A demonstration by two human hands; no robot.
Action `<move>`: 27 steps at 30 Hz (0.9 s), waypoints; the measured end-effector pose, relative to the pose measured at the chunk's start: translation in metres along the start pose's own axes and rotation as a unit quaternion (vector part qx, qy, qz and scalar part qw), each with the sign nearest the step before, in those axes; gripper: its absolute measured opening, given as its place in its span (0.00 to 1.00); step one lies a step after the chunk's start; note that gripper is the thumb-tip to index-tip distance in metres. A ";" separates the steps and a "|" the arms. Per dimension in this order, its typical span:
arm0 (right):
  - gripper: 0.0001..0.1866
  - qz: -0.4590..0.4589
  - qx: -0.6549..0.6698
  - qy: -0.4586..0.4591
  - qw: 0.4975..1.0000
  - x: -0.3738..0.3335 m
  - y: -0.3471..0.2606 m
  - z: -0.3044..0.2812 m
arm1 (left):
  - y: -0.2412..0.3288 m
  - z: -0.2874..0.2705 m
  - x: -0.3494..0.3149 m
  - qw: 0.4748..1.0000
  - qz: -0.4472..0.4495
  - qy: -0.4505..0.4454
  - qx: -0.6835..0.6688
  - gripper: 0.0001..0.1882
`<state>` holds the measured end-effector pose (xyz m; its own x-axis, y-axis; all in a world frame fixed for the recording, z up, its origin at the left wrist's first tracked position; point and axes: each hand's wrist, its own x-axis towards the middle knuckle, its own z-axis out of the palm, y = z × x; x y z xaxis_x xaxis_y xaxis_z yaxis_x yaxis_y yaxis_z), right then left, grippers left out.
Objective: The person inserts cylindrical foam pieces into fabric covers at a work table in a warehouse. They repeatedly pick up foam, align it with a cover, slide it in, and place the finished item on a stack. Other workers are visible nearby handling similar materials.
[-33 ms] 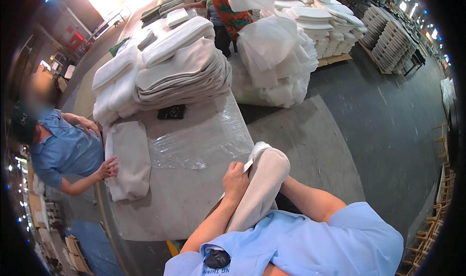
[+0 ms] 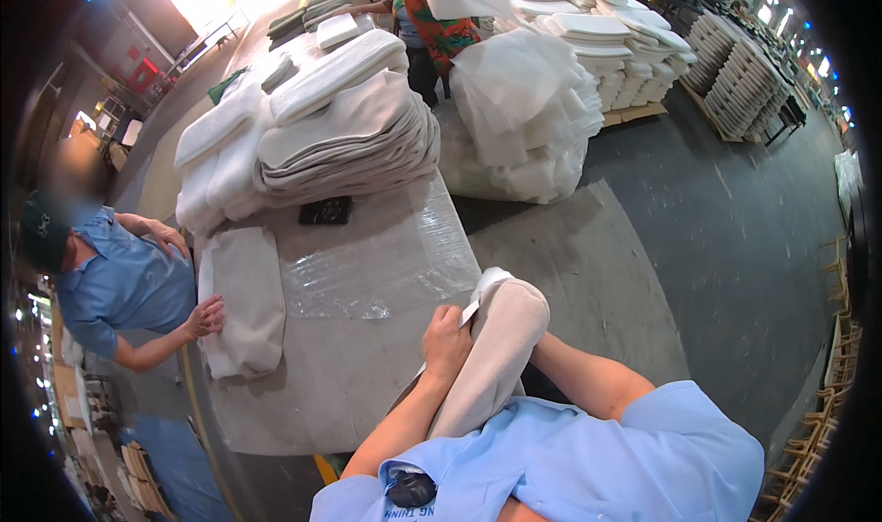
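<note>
A beige cushion cover [image 2: 501, 347] with a rounded end stands tilted against my body, at the table's near right edge. White padding [image 2: 494, 276] shows along its far rim. My left hand [image 2: 446, 346] is closed on the left edge of the cover, its fingers curled. A small white tag [image 2: 469, 312] sticks out right beside those fingers. My right forearm [image 2: 588, 375] reaches behind the cushion cover from the right; the fingers of that hand are hidden there.
A grey table [image 2: 331, 384] bears a high stack of beige covers [image 2: 349, 154], plastic film [image 2: 386, 274] and a black item [image 2: 325, 211]. On the left a co-worker [image 2: 129, 274] rests a hand on a flat cushion [image 2: 243, 301]. Bagged white sheets [image 2: 524, 118] stand beyond.
At the back, the white sheet near the person in the patterned top has shifted slightly to the left. My hands and the cushion cover look the same.
</note>
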<state>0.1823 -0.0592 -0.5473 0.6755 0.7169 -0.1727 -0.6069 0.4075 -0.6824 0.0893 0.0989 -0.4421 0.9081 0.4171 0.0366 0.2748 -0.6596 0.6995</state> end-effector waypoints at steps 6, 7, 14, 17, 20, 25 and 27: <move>0.13 0.021 -0.043 -0.001 0.999 0.002 -0.003 0.001 | -0.002 0.001 0.008 0.999 -0.039 -0.027 0.007 0.12; 0.13 0.013 -0.068 0.011 0.998 0.001 0.000 -0.004 | -0.001 0.000 0.010 0.998 -0.041 -0.046 0.005 0.12; 0.31 0.101 0.143 0.244 0.954 -0.015 0.002 -0.022 | -0.011 -0.018 0.042 0.964 -0.061 -0.254 -0.050 0.22; 0.39 0.109 0.193 0.180 0.958 -0.016 0.003 -0.035 | -0.006 -0.016 0.050 0.952 -0.038 -0.304 -0.027 0.22; 0.43 0.163 0.184 0.173 0.954 -0.011 -0.036 0.014 | -0.014 -0.005 0.033 0.969 -0.038 -0.242 0.021 0.19; 0.50 0.153 0.136 0.112 0.972 -0.016 -0.027 -0.006 | -0.005 0.013 0.018 0.989 0.006 -0.142 0.030 0.13; 0.41 0.152 0.161 0.087 0.971 -0.013 -0.025 -0.014 | -0.008 0.015 0.017 0.992 0.018 -0.123 0.021 0.09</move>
<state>0.1947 -0.0866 -0.5374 0.4882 0.7366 -0.4681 -0.8699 0.3677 -0.3287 0.1076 0.1020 -0.4577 0.9661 0.2298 -0.1180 0.2483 -0.6997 0.6699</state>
